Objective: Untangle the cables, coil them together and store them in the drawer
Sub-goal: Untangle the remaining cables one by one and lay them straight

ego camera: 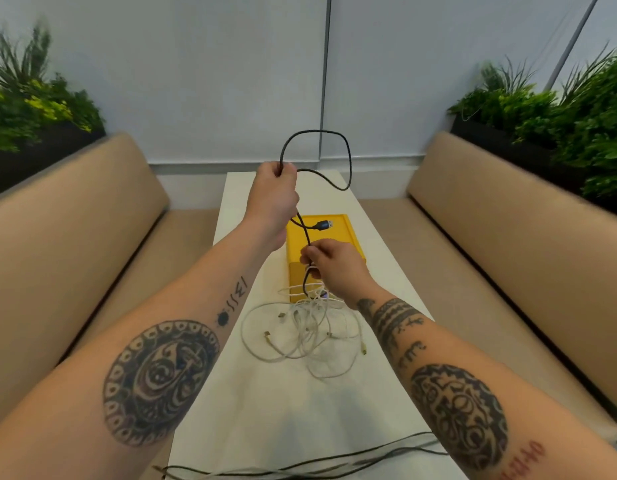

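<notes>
My left hand (274, 199) is raised above the table and grips a black cable (348, 157), which loops up and over past the fist. Its USB plug (325, 224) dangles below that hand, over the yellow drawer box (348, 233). Lower down, my right hand (329, 266) pinches the same black cable where it drops into a tangle of white cables (300, 336). The white tangle lies on the white table (265, 410) just in front of the box. The box's drawer front is partly hidden by my right hand.
More dark cable (335, 460) runs across the table's near edge. Tan padded benches (75, 237) flank the narrow table on both sides, with green plants (560, 109) behind them. A pale wall closes the far end.
</notes>
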Action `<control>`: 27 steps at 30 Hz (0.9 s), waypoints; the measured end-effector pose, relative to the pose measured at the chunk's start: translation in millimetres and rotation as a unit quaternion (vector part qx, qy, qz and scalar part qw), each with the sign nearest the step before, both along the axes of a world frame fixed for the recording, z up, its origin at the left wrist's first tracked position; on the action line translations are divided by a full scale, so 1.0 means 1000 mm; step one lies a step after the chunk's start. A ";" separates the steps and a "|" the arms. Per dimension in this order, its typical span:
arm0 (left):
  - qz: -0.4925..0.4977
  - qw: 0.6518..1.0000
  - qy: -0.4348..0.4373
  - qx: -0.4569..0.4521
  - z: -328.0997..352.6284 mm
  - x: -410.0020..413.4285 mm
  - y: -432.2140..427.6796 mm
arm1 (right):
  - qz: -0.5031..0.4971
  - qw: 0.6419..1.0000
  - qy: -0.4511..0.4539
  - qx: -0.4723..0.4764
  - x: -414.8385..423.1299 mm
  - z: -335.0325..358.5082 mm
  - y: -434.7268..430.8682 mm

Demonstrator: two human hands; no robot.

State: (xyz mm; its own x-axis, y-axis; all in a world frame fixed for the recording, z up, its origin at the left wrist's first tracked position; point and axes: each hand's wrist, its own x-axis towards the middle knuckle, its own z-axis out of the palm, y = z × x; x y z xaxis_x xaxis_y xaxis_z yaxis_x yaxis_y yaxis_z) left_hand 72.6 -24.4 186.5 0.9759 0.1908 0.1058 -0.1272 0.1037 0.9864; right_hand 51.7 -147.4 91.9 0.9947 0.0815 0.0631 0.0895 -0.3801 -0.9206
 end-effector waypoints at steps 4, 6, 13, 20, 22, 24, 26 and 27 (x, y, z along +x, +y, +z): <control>0.045 0.994 -0.011 0.096 -0.017 -0.003 0.017 | -0.004 0.998 0.005 0.066 -0.002 0.008 -0.005; 0.000 0.996 0.035 0.079 -0.032 -0.008 0.024 | -0.011 0.996 0.010 0.089 -0.003 0.010 -0.008; -0.232 0.962 0.114 0.087 -0.095 -0.038 0.029 | -0.003 0.994 0.003 0.107 -0.004 0.012 -0.011; -0.132 0.953 0.041 0.270 -0.135 -0.047 0.023 | 0.006 0.978 -0.005 0.209 -0.004 0.029 -0.015; -0.116 0.947 0.040 0.298 -0.139 -0.045 0.024 | -0.006 0.976 -0.015 0.216 -0.003 0.031 -0.020; -0.097 0.944 0.041 0.314 -0.142 -0.043 0.028 | -0.014 0.974 -0.024 0.225 -0.002 0.034 -0.023; -0.075 0.956 0.057 0.279 -0.146 -0.040 0.033 | -0.015 0.975 -0.033 0.218 -0.003 0.036 -0.026; -0.063 0.963 0.064 0.255 -0.147 -0.039 0.035 | -0.021 0.975 -0.036 0.219 -0.004 0.037 -0.026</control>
